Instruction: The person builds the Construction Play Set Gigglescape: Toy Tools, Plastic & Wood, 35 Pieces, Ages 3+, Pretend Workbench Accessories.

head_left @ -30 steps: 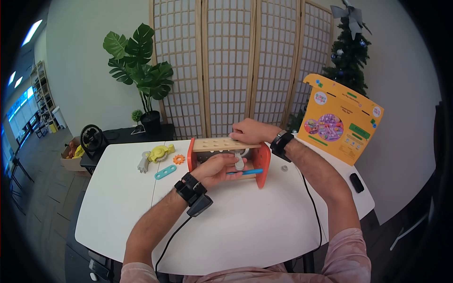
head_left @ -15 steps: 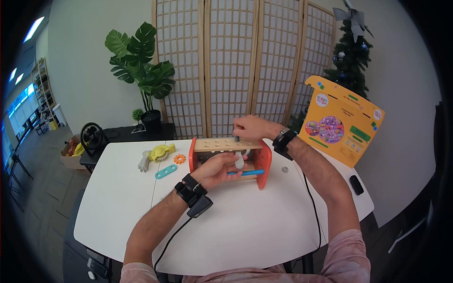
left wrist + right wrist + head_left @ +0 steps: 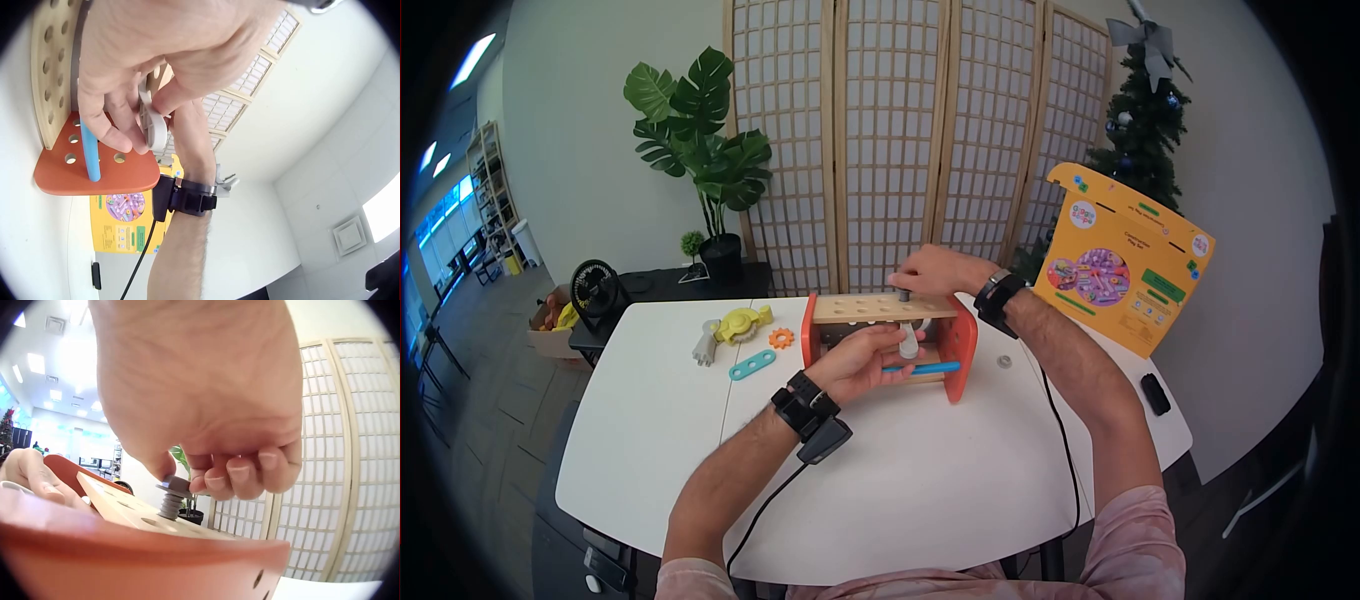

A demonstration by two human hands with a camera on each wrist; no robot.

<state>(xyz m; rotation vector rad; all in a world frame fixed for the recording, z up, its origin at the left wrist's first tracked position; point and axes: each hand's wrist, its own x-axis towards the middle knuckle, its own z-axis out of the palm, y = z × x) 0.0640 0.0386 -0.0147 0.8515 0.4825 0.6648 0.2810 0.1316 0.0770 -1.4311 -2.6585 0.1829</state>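
Observation:
A toy workbench with a pale wooden top board (image 3: 870,307) full of holes and orange end panels (image 3: 960,350) stands on the table. My right hand (image 3: 945,272) pinches the head of a grey toy bolt (image 3: 172,499) between thumb and index finger. The bolt is upright in a hole of the board, part of its thread showing above the wood. Below the board's front edge, my left hand (image 3: 860,358) grips a pale grey toy piece (image 3: 152,125) with a rounded end; its far end is hidden. A blue rod (image 3: 91,150) runs past the left fingers to the orange panel.
Left of the workbench lie a blue strip with holes (image 3: 752,364), an orange gear (image 3: 780,338), a yellow toy piece (image 3: 742,322) and a grey one (image 3: 705,343). A small grey ring (image 3: 1004,361) sits to the right, near a yellow box (image 3: 1120,260) and a black cable (image 3: 1060,420).
My right fingers first covered the bolt, then rose and shifted on its head, so the bolt now shows beneath them. The left hand stays in place with the grey piece.

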